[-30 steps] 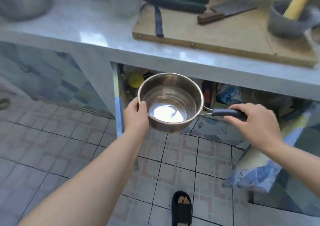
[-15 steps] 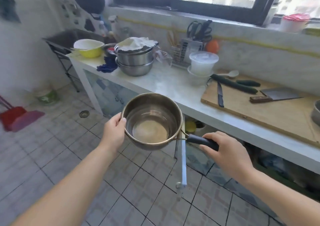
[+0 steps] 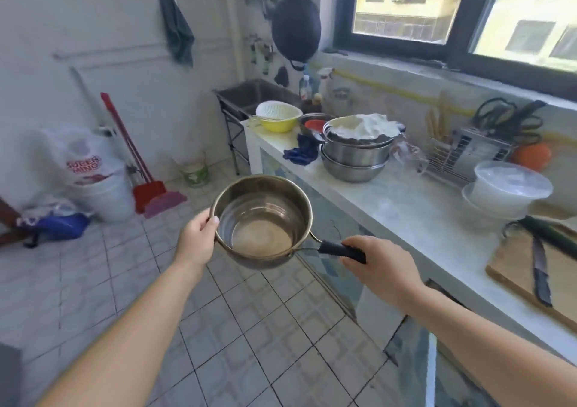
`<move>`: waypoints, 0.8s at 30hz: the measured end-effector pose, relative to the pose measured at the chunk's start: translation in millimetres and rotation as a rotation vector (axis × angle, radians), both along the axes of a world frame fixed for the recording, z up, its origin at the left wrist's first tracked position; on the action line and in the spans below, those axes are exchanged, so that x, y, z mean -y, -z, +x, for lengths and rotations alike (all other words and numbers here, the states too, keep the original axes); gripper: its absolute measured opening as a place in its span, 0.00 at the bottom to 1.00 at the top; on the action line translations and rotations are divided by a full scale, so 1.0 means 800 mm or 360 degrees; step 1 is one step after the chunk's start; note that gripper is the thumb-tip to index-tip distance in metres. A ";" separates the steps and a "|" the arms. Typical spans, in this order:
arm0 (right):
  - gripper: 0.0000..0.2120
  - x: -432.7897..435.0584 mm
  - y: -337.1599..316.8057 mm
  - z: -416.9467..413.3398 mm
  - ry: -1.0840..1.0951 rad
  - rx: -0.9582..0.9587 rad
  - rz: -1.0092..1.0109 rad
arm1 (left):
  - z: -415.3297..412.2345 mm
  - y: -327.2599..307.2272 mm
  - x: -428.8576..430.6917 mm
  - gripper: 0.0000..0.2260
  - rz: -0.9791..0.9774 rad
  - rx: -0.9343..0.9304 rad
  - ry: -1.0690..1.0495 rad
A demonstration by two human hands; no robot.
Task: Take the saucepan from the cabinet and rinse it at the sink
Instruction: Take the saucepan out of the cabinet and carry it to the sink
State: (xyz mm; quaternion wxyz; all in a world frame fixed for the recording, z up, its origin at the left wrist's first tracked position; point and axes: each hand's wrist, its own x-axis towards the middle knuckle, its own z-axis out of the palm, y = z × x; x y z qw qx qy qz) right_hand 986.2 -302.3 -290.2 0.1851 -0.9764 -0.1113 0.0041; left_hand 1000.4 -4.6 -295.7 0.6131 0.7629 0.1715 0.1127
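Note:
A steel saucepan (image 3: 261,219) with a black handle hangs level over the tiled floor, mouth up and empty. My right hand (image 3: 379,270) grips the black handle. My left hand (image 3: 197,241) holds the rim on the opposite side, thumb over the edge. The metal sink (image 3: 249,96) stands far ahead against the back wall, at the far end of the white counter (image 3: 402,210). The open cabinet door (image 3: 412,353) shows at the lower right, under my right forearm.
Stacked steel bowls (image 3: 356,153), a yellow bowl with a white colander (image 3: 278,117), a blue cloth, a dish rack, plastic tubs and a cutting board with a knife (image 3: 541,277) line the counter. A red broom and dustpan (image 3: 146,188), a white bucket and bags stand at the left wall.
The view has lifted from the cabinet opening and turned left along the counter toward the sink. The saucepan has come out and away from the cabinet, still held by both hands.

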 end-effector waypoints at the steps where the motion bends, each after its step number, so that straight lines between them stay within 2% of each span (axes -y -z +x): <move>1: 0.10 -0.005 -0.003 0.023 -0.0048 0.0001 -0.0020 | 0.018 0.000 -0.007 0.17 -0.0031 0.0002 -0.0029; 6: 0.11 -0.030 -0.017 0.131 -0.0165 -0.0098 -0.0056 | 0.103 -0.003 -0.033 0.15 -0.0272 -0.0052 -0.0186; 14: 0.07 -0.108 -0.020 0.263 -0.0287 -0.0312 0.0172 | 0.202 -0.025 -0.109 0.17 -0.0253 -0.0013 -0.0290; 18: 0.04 -0.168 -0.016 0.327 -0.0303 -0.0288 0.0334 | 0.266 -0.033 -0.169 0.17 -0.0206 0.0033 -0.0295; 24: 0.04 -0.289 -0.018 0.440 -0.0258 -0.0171 0.0439 | 0.399 -0.035 -0.292 0.17 -0.0167 0.0057 -0.0295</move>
